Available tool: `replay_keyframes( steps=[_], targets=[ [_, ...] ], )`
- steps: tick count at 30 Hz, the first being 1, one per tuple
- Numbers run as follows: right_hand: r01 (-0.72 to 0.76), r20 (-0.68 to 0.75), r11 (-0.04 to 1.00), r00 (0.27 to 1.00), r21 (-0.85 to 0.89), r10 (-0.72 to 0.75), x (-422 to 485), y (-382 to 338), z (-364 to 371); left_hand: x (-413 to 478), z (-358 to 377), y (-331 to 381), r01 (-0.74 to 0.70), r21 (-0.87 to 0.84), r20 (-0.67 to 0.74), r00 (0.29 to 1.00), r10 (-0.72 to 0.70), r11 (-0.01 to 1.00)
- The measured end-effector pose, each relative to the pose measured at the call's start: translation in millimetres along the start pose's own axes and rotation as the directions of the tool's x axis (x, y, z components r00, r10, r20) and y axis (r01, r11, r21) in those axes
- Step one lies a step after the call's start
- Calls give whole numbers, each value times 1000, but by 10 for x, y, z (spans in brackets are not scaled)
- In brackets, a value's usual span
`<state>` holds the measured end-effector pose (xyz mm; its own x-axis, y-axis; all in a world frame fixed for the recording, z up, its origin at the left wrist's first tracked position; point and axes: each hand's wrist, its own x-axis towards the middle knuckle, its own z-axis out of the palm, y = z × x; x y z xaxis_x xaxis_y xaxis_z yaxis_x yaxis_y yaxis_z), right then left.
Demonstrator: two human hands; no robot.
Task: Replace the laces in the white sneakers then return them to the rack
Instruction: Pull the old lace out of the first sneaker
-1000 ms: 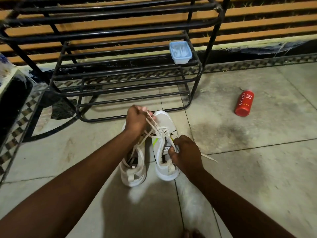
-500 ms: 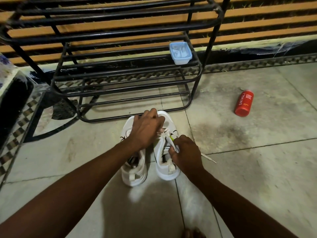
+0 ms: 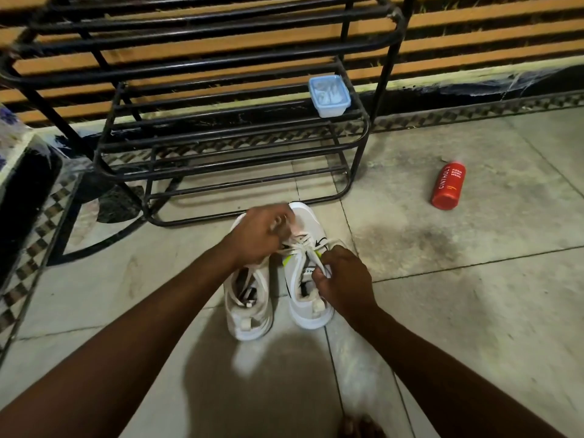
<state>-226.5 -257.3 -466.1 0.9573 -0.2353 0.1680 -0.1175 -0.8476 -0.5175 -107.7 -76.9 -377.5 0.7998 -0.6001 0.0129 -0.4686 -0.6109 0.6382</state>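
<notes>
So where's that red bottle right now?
In the head view, the red bottle lies on its side on the floor, right of the black rack and the white sneakers.

The left hand (image 3: 259,237) and right hand (image 3: 344,279) are bare, the left forearm (image 3: 142,327) and right forearm (image 3: 442,358) uncovered to the near edge, where blurred bare toes (image 3: 360,426) seem to show.
</notes>
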Motion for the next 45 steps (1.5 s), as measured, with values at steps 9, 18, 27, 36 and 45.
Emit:
replay_keyframes(
  steps=[9,18,27,36,45],
  targets=[
    [12,-7,999,1000,37,-12,-18,4,-16,45,-114,-15,91,86,-227,972,-69,992],
    [33,-28,999,999,38,-32,-12,6,20,-71,-53,-72,123,-843,-113,912,-395,524],
    [39,-34,999,999,31,-38,-21,-19,-9,-35,35,3,-187,430,153,979,133,883],
    [-9,24,999,1000,49,8,-9,-58,-46,-153,-363,-251,-65,374,167,986,1,925],
    [67,123,996,990,59,-74,163,-181,-248,-51,53,97,-109,515,353,931,-95,850]
  ],
)
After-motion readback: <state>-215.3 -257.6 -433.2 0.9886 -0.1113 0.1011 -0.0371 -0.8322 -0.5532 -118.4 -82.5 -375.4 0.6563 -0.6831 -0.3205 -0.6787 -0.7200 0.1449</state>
